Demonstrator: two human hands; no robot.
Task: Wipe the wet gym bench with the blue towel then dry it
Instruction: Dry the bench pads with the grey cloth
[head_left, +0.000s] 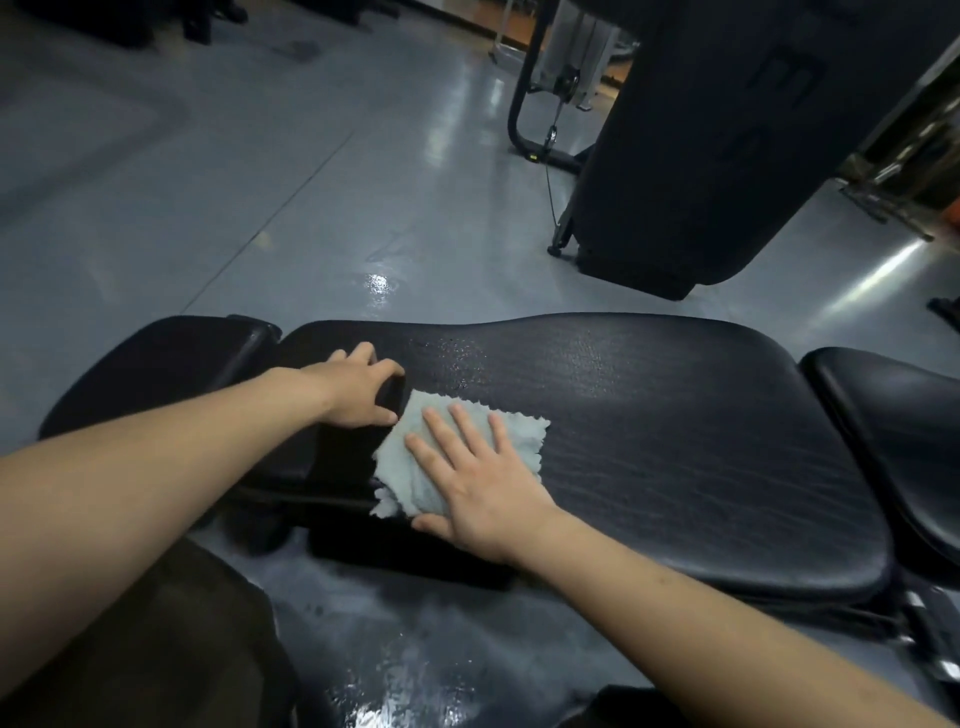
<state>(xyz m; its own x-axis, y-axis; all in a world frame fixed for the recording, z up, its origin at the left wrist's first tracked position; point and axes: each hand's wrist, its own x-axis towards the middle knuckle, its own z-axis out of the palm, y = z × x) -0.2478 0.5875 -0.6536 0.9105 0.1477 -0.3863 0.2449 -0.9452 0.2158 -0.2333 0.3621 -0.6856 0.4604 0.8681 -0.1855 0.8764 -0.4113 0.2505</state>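
Observation:
The black padded gym bench (649, 431) runs across the lower middle of the head view. Water droplets glisten on its far left part. A light blue towel (415, 467) lies crumpled on the bench's left end, hanging a little over the near edge. My right hand (478, 478) presses flat on the towel with fingers spread and straight. My left hand (358, 389) grips the narrow left end of the bench pad, fingers curled over its far side and thumb on the near side.
A second black pad (171, 374) adjoins on the left and another seat pad (893, 431) on the right. A tall black machine (727, 156) with a cable and frame stands behind the bench. The grey floor (260, 208) is wet, with puddles below the bench.

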